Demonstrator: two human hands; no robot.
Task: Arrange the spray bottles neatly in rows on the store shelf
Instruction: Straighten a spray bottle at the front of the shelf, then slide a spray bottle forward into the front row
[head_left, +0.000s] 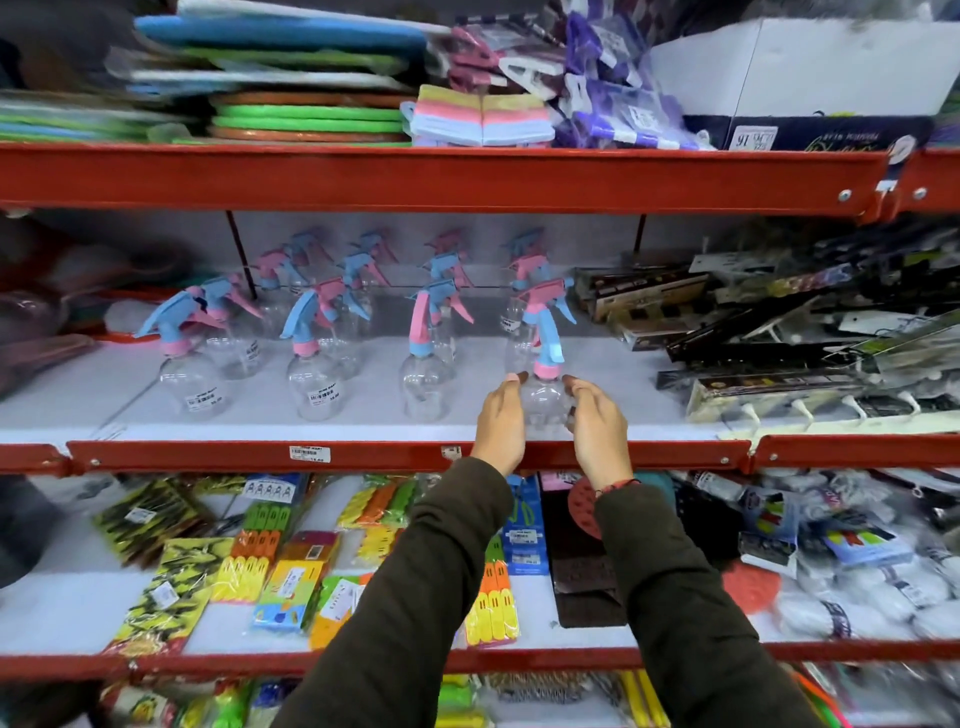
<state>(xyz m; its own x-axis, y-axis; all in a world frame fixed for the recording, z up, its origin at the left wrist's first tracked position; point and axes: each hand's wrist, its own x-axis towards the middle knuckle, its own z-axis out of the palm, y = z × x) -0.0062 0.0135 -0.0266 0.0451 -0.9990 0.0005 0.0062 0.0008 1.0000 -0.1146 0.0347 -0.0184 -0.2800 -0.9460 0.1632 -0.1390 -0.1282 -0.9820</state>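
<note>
Both hands reach onto the middle shelf (363, 431), a white board behind a red front rail. The left hand (500, 422) and right hand (597, 423) stand on either side of one clear spray bottle (545, 384) at the front right of the group, palms facing each other. The fingers (511, 382) of each hand are held together and reach up toward the bottle's neck; whether they press the plastic or sit just beside it cannot be told, since the clear body blurs against the shelf. This bottle stands upright, with a pink collar and a blue and pink trigger head.

Three more front bottles (311, 384) stand to its left, making a front row of four. Behind each, further bottles line up toward the back wall; about twelve to fourteen trigger heads show, the rear ones too blurred for an exact count.

Dark boxed packs (753, 332) lie stacked just right of the bottles.
</note>
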